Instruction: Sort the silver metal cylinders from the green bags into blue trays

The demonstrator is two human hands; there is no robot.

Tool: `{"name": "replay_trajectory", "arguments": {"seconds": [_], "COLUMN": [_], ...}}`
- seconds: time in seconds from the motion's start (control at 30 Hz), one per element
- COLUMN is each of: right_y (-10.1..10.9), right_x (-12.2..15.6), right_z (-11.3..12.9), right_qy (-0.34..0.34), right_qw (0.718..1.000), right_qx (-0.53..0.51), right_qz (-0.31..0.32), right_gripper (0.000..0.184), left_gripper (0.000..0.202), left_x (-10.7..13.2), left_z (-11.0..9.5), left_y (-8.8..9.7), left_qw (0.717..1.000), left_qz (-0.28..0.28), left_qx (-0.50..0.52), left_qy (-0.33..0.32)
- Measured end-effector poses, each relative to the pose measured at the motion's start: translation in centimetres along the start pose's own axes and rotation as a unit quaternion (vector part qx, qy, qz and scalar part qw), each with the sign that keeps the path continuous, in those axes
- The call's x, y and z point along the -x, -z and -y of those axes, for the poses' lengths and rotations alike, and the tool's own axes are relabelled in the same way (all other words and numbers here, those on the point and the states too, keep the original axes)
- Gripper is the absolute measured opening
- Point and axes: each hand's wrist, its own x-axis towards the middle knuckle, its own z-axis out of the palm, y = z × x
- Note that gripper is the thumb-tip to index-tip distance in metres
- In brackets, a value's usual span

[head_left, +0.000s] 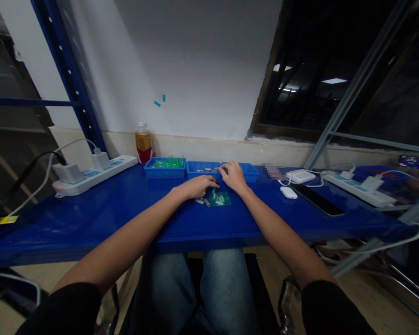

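Note:
My left hand (pixel 199 186) rests on the blue table (pixel 125 214), fingers curled toward a small green circuit board (pixel 219 198) and a few small grey metal parts (pixel 202 201) just below it. My right hand (pixel 233 176) reaches over the rim of the middle blue tray (pixel 202 168), fingers bent down into it among small grey parts; whether it holds one is hidden. A blue tray of green parts (pixel 165 164) stands to the left of that tray.
A white power strip (pixel 91 176) with plugged chargers lies at the left, a drink bottle (pixel 144 148) by the wall. At the right lie a white charger (pixel 300 176), a white mouse-shaped item (pixel 288 192), a black phone (pixel 319 200) and another power strip (pixel 359 190).

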Motion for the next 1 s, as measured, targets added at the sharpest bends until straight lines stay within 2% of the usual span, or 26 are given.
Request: {"name": "replay_trajectory", "arguments": {"seconds": [0.13,0.3,0.37,0.5,0.57,0.77,0.93,1.0], "right_y": [-0.1,0.7,1.2,1.9,2.1,2.2,1.9,1.9], "right_x": [0.3,0.7,0.8,0.9,0.9,0.9,0.9,1.0], "right_z": [0.5,1.4,1.9,3.1,3.6,3.9,4.1,4.3], "right_qy": [-0.02,-0.02,0.019,0.145,0.168,0.162,0.14,0.132], "right_qw": [0.999,0.999,1.0,0.982,0.974,0.976,0.979,0.979], "right_qx": [0.035,0.024,-0.009,-0.121,-0.149,-0.145,-0.151,-0.152], "right_qz": [0.026,0.014,0.001,0.027,0.023,0.003,0.013,0.02], "right_gripper": [0.028,0.027,0.022,0.016,0.017,0.008,0.024,0.022], "left_gripper": [0.027,0.013,0.013,0.02,0.026,0.019,0.023,0.023], "left_x": [0.0,0.9,1.1,1.4,1.4,1.4,1.6,1.7], "left_z": [0.7,1.3,1.3,1.0,0.9,0.4,-0.3,-0.6], "left_y": [0.1,0.5,1.0,2.3,2.7,2.7,3.4,3.7], "left_qw": [0.999,0.996,0.993,0.977,0.966,0.944,0.949,0.949], "left_qz": [0.016,-0.018,-0.044,-0.134,-0.168,-0.214,-0.221,-0.231], "left_qx": [-0.011,0.019,0.047,0.114,0.151,0.226,0.197,0.176], "left_qy": [0.03,0.089,0.098,0.116,0.123,0.113,0.107,0.121]}}
